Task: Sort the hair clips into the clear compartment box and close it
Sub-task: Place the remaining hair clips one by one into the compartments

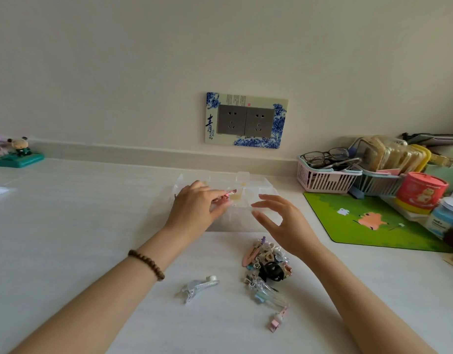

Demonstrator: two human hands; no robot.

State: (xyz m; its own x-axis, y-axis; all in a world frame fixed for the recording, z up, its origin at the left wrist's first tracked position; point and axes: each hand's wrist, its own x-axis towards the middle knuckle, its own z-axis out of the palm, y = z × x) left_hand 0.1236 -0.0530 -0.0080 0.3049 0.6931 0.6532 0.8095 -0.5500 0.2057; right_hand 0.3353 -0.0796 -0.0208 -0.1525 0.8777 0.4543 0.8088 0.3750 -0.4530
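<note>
The clear compartment box (261, 186) lies open on the white table, a little beyond both hands. My left hand (194, 208) hovers over its left part and pinches a small pink hair clip (226, 195) between thumb and fingers. My right hand (284, 223) floats over the box's near right side, fingers spread, holding nothing. A pile of mixed hair clips (267, 264) lies on the table in front of the box, under my right wrist. A pale blue-white clip (199, 287) lies apart to the left of the pile, and a pink clip (277, 320) sits nearest me.
A green mouse mat (373, 223) lies at the right. Behind it stand a pink basket (325, 180) with glasses, a second basket with packets, a red tin (419, 192) and jars. A teal toy stand (18, 158) sits far left. Wall sockets (245, 121) are behind.
</note>
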